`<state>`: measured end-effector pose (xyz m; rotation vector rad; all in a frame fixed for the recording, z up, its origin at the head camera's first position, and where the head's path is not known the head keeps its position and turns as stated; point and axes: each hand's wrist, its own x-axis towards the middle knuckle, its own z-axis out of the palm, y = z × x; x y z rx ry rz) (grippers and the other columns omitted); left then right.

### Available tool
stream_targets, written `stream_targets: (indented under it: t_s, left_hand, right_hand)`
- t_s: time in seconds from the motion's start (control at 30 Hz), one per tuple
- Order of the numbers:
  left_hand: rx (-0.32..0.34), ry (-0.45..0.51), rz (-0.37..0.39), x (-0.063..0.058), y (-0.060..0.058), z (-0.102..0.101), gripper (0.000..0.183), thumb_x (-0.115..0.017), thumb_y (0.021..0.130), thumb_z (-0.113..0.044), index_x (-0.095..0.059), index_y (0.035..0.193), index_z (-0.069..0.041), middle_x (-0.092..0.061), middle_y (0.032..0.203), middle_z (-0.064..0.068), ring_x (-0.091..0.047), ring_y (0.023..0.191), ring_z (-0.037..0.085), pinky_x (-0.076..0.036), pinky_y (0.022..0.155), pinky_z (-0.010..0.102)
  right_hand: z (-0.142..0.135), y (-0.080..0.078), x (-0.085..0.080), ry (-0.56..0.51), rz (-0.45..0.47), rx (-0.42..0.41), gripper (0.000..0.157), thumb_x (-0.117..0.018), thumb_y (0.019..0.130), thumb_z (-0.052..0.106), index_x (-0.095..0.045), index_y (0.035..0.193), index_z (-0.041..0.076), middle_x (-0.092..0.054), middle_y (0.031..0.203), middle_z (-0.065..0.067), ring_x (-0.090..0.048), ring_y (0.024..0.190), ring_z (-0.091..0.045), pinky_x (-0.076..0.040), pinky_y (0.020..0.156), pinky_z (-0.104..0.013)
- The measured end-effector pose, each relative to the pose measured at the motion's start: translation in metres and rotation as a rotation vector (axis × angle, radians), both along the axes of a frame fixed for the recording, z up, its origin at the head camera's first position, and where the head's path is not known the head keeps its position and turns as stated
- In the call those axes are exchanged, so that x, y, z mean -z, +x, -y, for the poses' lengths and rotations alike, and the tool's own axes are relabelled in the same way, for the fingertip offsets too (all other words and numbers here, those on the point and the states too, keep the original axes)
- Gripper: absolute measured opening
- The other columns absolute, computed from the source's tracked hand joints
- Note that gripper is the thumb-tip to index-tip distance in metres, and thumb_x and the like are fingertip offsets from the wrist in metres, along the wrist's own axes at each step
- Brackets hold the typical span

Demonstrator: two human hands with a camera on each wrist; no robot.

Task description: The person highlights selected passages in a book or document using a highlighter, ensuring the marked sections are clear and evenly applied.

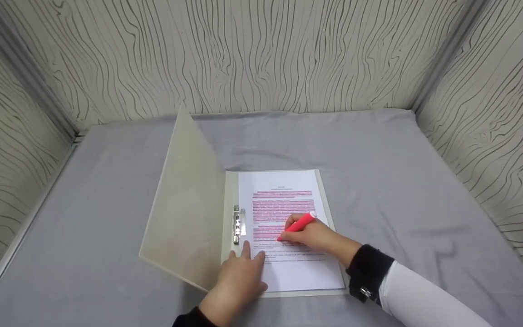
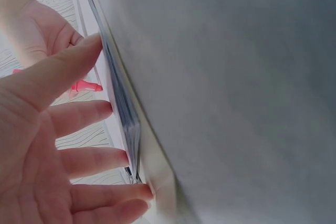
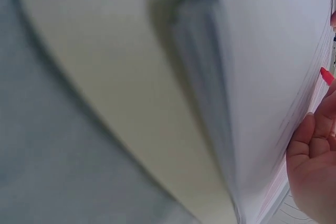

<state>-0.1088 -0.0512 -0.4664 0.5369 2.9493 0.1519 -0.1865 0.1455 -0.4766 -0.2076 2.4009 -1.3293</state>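
A wide black cuff with a small shiny fitting is worn on the right wrist, beside a white sleeve; the left wrist is circled by a black band.

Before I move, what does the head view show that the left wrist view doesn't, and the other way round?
Only the head view: the pink-highlighted lines on the top page and the white sleeve on the right arm.

Only the left wrist view: the palm side of the left hand and, seen side-on, the separate layers of the paper stack.

Both: the right hand holding the pink marker, parts of the folder, the grey cloth and the wood-grain backdrop.
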Motion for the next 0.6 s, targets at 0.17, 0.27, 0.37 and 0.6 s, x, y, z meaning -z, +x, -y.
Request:
stream_targets:
  t_s: [0.17,0.27,0.37,0.6]
  left_hand:
    - [0.0,0.008,-0.007,-0.0003,0.0006,0.0003,0.062,-0.079,0.068,-0.039,-0.063,0.121,-0.011,-0.052,0.127,0.027,-0.057,0.099,0.049,-0.052,0.073,0.051]
    - [0.005,0.01,-0.016,-0.0001,0.0009,0.0008,0.062,-0.078,0.068,-0.039,-0.063,0.121,-0.011,-0.052,0.126,0.027,-0.058,0.098,0.049,-0.052,0.072,0.05]
    - [0.01,0.009,-0.018,-0.0001,0.0013,0.0009,0.062,-0.078,0.068,-0.039,-0.062,0.121,-0.011,-0.052,0.126,0.027,-0.058,0.098,0.049,-0.052,0.072,0.05]
    - [0.011,0.007,-0.008,0.0004,0.0001,0.0008,0.062,-0.078,0.069,-0.039,-0.062,0.121,-0.011,-0.051,0.127,0.027,-0.057,0.099,0.05,-0.052,0.072,0.051]
  right_hand:
    - [-0.002,0.0014,-0.0009,0.013,0.009,0.018,0.022,-0.073,0.08,0.025,-0.056,0.084,0.012,-0.051,0.065,0.002,-0.044,0.061,-0.012,-0.037,0.054,-0.022]
    - [-0.0029,0.002,-0.0011,0.018,0.01,0.024,0.022,-0.073,0.08,0.025,-0.056,0.084,0.012,-0.052,0.066,0.001,-0.045,0.061,-0.013,-0.037,0.055,-0.023]
    - [-0.0034,0.0023,-0.001,0.017,0.013,0.026,0.022,-0.073,0.08,0.026,-0.056,0.085,0.011,-0.053,0.067,0.0,-0.046,0.062,-0.014,-0.038,0.056,-0.023]
    - [-0.0039,0.0022,-0.001,0.008,0.016,0.023,0.022,-0.073,0.08,0.025,-0.057,0.085,0.011,-0.053,0.067,0.001,-0.047,0.063,-0.013,-0.039,0.056,-0.023]
